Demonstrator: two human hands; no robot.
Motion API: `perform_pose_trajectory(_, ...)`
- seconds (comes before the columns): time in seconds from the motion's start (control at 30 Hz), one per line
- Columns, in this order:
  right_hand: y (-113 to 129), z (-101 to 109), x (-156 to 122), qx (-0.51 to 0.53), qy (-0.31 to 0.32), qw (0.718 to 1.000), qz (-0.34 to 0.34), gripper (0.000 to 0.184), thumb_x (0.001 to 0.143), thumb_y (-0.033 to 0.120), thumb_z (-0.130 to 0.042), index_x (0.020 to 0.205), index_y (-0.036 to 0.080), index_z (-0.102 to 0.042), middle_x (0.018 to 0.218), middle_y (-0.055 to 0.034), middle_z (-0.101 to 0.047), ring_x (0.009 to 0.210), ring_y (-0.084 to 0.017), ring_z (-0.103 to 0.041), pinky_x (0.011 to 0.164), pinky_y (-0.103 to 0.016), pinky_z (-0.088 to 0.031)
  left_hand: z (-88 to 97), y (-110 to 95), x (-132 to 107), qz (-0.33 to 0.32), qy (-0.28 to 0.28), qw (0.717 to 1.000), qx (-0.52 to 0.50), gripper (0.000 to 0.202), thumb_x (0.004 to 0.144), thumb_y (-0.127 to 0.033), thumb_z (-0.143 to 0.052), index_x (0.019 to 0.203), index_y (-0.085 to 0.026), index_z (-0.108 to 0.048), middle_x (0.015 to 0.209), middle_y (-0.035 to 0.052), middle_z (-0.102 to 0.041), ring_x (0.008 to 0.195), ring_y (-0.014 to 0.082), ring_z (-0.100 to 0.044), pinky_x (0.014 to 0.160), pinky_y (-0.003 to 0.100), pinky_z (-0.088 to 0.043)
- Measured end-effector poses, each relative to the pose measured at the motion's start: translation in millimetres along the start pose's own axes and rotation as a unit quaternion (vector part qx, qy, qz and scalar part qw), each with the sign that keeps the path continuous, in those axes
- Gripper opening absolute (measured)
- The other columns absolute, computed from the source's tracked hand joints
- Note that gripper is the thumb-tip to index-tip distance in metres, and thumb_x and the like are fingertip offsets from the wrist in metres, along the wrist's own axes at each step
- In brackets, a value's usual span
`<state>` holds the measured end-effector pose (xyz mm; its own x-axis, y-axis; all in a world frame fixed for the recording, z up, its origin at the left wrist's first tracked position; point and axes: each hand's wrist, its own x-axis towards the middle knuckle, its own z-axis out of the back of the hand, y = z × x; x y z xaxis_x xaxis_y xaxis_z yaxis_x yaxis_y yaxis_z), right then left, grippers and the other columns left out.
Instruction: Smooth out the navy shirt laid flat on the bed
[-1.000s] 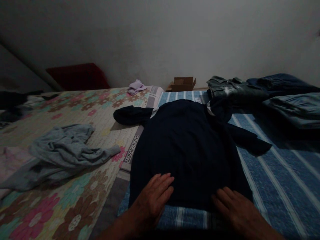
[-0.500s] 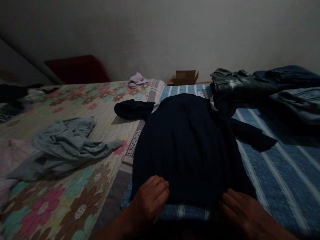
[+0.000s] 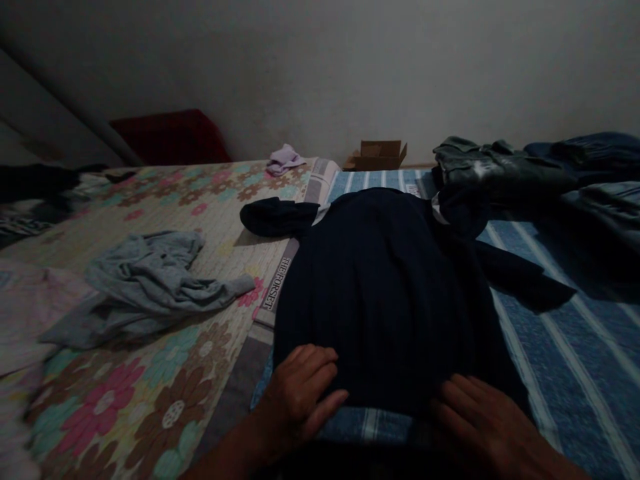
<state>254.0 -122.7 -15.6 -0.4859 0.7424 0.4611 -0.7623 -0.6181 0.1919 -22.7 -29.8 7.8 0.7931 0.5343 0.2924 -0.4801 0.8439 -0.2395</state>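
Note:
A navy long-sleeved top (image 3: 385, 287) lies spread with its hem towards me, sleeves out to both sides and pale patches near the shoulders. At the hem's left part, my left hand (image 3: 305, 393) rests on the cloth, thumb apart from the bent fingers, so it is open. My right hand (image 3: 475, 417) is at the hem's right part, with its fingers bent over the fabric. Its thumb is hidden in the dark, but the hand appears closed on the edge.
Left of the top, a crumpled grey garment (image 3: 155, 287) lies on a flowered bedspread (image 3: 175, 413). Folded clothes (image 3: 505, 167) are stacked at the back right on blue striped bedding (image 3: 575, 353). A cardboard box (image 3: 380, 155) and a small lilac cloth (image 3: 284, 160) are near the wall.
My left thumb has come away from the fingers, loosening its pinch on the hem. My right hand stays at the hem. The whole view has shifted slightly, moving the scene rightward.

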Motion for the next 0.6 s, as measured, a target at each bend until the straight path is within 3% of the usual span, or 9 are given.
perform_pose_trajectory(0.07,1.4,-1.3,11.8,-0.013,-0.021,1.000,0.018,0.021,0.089,0.016,-0.038,0.093,0.018,-0.059,0.084,-0.0056,-0.066,0.075,-0.017,-0.059,0.066,-0.029,-0.045,-0.9,9.5,-4.9,0.059,-0.054,0.995,0.061,0.013,0.088,-0.022,-0.049,0.097,-0.016,-0.056,0.101,0.0092,-0.063,0.095,0.0203,-0.058,0.084,0.035,-0.046)
perform_pose_trajectory(0.13,1.9,-6.4,21.0,-0.031,-0.013,0.999,0.037,0.025,0.089,0.022,-0.043,0.108,0.018,-0.059,0.105,-0.0081,-0.066,0.098,-0.021,-0.058,0.082,-0.034,-0.045,-1.8,19.6,-11.0,0.133,-0.089,0.979,0.130,0.018,0.088,-0.024,-0.048,0.101,-0.015,-0.056,0.104,0.0113,-0.062,0.099,0.0234,-0.057,0.087,0.039,-0.046)
perform_pose_trajectory(0.27,1.5,-25.6,25.6,-0.059,0.077,0.993,0.064,0.055,0.083,0.041,-0.054,0.132,0.019,-0.044,0.131,-0.0139,-0.051,0.122,-0.030,-0.044,0.092,-0.045,-0.040,-1.1,29.8,-22.0,0.281,-0.074,0.940,0.182,0.033,0.085,-0.037,-0.048,0.107,-0.013,-0.055,0.101,0.0132,-0.062,0.096,0.0276,-0.058,0.084,0.041,-0.048)
perform_pose_trajectory(0.43,-1.3,-46.0,16.5,-0.048,0.133,0.988,0.058,0.071,0.078,0.052,-0.057,0.139,0.021,-0.036,0.137,-0.0157,-0.044,0.127,-0.032,-0.038,0.096,-0.046,-0.039,6.4,25.5,-20.4,0.467,-0.024,0.883,0.048,0.045,0.078,-0.040,-0.051,0.116,-0.015,-0.051,0.091,0.0078,-0.067,0.082,0.0239,-0.065,0.071,0.033,-0.051)
perform_pose_trajectory(0.6,-6.1,-54.1,11.9,-0.062,0.118,0.989,0.065,0.073,0.081,0.060,-0.049,0.141,0.024,-0.030,0.139,-0.0132,-0.042,0.130,-0.029,-0.035,0.100,-0.043,-0.035,17.7,30.1,-15.1,0.552,-0.072,0.818,-0.141,0.041,0.069,-0.036,-0.054,0.107,-0.020,-0.054,0.083,0.0025,-0.070,0.074,0.0211,-0.068,0.061,0.026,-0.053)
